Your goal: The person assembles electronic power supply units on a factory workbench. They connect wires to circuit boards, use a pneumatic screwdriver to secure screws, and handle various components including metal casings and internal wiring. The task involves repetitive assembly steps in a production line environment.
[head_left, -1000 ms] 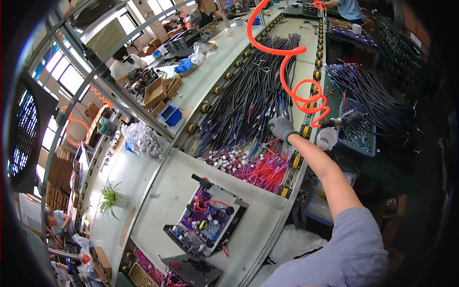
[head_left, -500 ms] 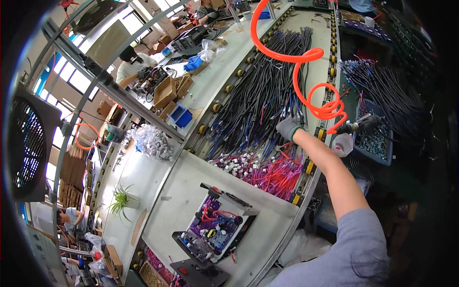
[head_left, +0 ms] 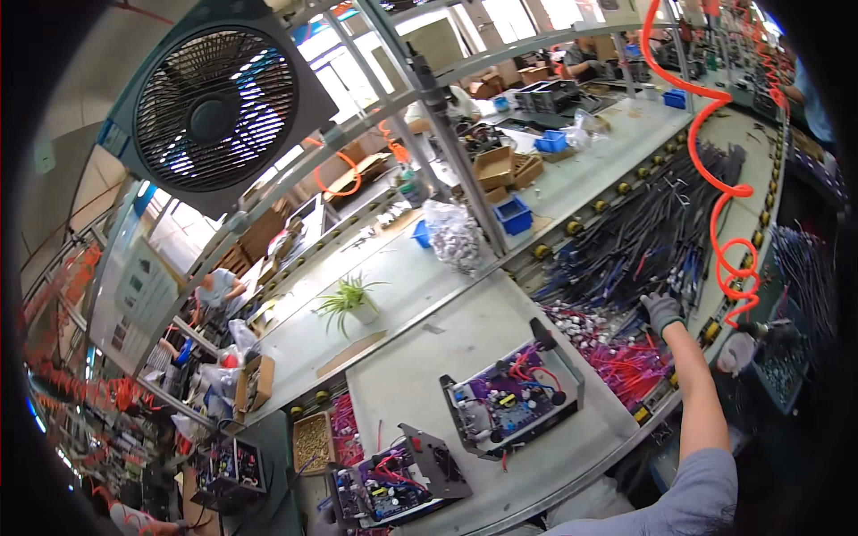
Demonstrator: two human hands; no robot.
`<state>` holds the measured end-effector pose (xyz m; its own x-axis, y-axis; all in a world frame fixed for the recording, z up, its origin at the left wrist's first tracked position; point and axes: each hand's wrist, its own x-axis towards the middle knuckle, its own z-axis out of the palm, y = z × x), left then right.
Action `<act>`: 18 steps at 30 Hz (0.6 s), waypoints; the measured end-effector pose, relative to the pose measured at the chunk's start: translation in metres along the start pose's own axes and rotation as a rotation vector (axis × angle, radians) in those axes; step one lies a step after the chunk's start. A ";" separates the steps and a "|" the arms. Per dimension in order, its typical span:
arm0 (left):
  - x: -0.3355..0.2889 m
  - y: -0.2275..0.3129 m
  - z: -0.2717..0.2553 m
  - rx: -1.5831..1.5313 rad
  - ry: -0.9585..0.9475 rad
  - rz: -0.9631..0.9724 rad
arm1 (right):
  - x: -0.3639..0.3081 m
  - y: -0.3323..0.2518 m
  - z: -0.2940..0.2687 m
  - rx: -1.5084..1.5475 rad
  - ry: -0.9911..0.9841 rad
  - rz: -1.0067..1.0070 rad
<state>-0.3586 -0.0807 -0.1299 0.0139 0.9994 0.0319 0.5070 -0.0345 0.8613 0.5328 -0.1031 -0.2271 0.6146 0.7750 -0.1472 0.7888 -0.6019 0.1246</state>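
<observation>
My right hand [head_left: 662, 313], in a grey glove, is at the near ends of a broad heap of black cables [head_left: 626, 228]. Its fingers look slightly apart, and no cable shows clearly inside them. Just nearer lie red and pink wires [head_left: 630, 371] with white connectors [head_left: 585, 332]. A device with a purple circuit board [head_left: 509, 399] sits in an uncovered casing on the bench. Nearer and to the left stands a second uncovered device [head_left: 393, 482] with a dark panel. Beside it, what seems to be my left hand [head_left: 325, 518] shows as a grey patch at the lower edge, fingers hidden.
An orange coiled hose [head_left: 719, 201] hangs over the cables. A plant [head_left: 350, 304], a bagged bundle [head_left: 454, 237] and a blue bin [head_left: 513, 215] stand beyond. A fan [head_left: 214, 112] is upper left. A tray of small parts [head_left: 312, 444] stands near left; people work farther off.
The view has swung left, bringing the second device and the parts tray into sight. My right hand stays by the cable ends, its fingers looking less curled.
</observation>
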 end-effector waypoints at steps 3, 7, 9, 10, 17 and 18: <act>-0.005 0.007 0.001 0.057 0.002 0.007 | 0.021 -0.003 -0.015 -0.145 -0.103 0.010; -0.015 0.002 -0.011 -0.062 0.114 -0.027 | 0.000 -0.012 -0.023 -0.139 -0.165 -0.018; -0.017 0.021 -0.004 0.037 0.122 -0.048 | -0.011 -0.008 -0.025 -0.196 -0.153 -0.066; -0.017 0.033 0.002 0.072 0.138 -0.073 | -0.014 -0.006 -0.021 -0.245 -0.087 -0.100; -0.011 0.013 0.002 -0.023 0.056 0.023 | 0.020 0.004 0.010 -0.197 0.098 -0.151; -0.015 0.013 -0.001 -0.052 0.079 -0.008 | 0.022 0.001 0.010 -0.184 0.076 -0.095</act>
<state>-0.3530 -0.0961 -0.1193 -0.0591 0.9963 0.0628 0.4610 -0.0285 0.8869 0.5477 -0.0888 -0.2404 0.5302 0.8427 -0.0935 0.8239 -0.4859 0.2917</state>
